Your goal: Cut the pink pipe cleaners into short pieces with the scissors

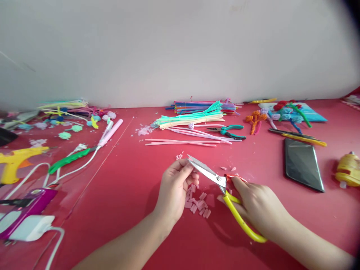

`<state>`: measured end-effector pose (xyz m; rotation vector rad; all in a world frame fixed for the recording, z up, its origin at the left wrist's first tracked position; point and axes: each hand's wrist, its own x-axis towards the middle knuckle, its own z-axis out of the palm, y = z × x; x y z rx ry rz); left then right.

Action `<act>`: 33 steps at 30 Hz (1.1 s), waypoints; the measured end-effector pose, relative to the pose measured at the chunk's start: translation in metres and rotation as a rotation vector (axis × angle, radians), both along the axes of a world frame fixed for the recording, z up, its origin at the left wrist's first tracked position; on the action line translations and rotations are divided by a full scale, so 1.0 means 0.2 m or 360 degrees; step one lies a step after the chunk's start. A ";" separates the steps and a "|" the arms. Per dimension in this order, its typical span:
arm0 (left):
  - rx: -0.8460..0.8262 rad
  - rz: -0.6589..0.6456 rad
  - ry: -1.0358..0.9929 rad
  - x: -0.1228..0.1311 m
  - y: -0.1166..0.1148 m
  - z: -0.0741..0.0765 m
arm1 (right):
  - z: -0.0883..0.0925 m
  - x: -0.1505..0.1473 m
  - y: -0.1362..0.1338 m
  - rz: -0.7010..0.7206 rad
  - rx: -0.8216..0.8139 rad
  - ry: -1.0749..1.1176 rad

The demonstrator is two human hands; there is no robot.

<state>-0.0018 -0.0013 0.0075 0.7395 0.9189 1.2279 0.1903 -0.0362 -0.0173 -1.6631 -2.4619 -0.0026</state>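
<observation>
My right hand grips a pair of scissors with one yellow and one red-orange handle, the blades slightly apart. Their tips reach the fingertips of my left hand. That hand is closed in a pinch, and a small pink piece seems to be between the fingers, mostly hidden. Under and right of it lies a small pile of short pink cut pieces on the red table. Pink trimmings lie just beyond the fingertips, and a few pink bits are near the scissors' pivot.
Pipe cleaners in bundles and teal-handled pliers lie toward the wall. At right are a black phone, tweezers and a yellow bottle. A yellow glue gun, green-handled knife and purple power strip occupy the left.
</observation>
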 end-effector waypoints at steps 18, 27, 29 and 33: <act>0.0003 0.0006 -0.0007 0.00 0.00 -0.01 | 0.00 0.00 0.00 0.0061 0.0101 0.0026; 0.0007 -0.0004 0.0011 -0.01 0.00 -0.01 | 0.00 0.00 0.00 0.0049 0.0156 0.0023; 0.0009 -0.0010 -0.0002 0.00 0.00 -0.01 | 0.01 0.00 0.01 -0.0010 0.0108 0.0015; -0.0057 -0.0043 -0.0043 0.01 0.00 -0.01 | 0.05 0.01 0.04 -0.0186 0.0003 -0.0036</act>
